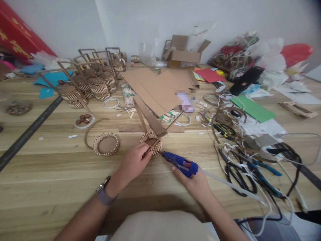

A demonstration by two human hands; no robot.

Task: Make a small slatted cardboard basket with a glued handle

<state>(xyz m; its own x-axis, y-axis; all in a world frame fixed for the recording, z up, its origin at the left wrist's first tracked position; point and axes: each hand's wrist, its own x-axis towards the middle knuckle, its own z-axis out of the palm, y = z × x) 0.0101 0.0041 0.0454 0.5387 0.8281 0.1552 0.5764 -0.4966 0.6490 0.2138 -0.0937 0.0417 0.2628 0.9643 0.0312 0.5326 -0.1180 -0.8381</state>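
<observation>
My left hand (134, 159), a watch on its wrist, pinches a thin corrugated cardboard strip (173, 123) at the near rim of a small round basket (144, 136). The strip slants up to the right from my fingers. Part of the basket is hidden behind that hand. My right hand (194, 184) grips a blue glue gun (179, 163) with a glue stick (225, 184) trailing from its back. Its nozzle points at the basket's right side, close to the strip; I cannot tell if it touches. A second round basket (106, 144) stands to the left beside a curved strip (86, 137).
Finished lidded baskets (99, 87) with tall handles stand back left. Cardboard sheets (150, 87) lie across the middle, with a flat cardboard piece (157, 129) overhanging the working basket. Cables, pliers (265, 179) and scraps crowd the right. A dish of brown balls (84, 120) sits left.
</observation>
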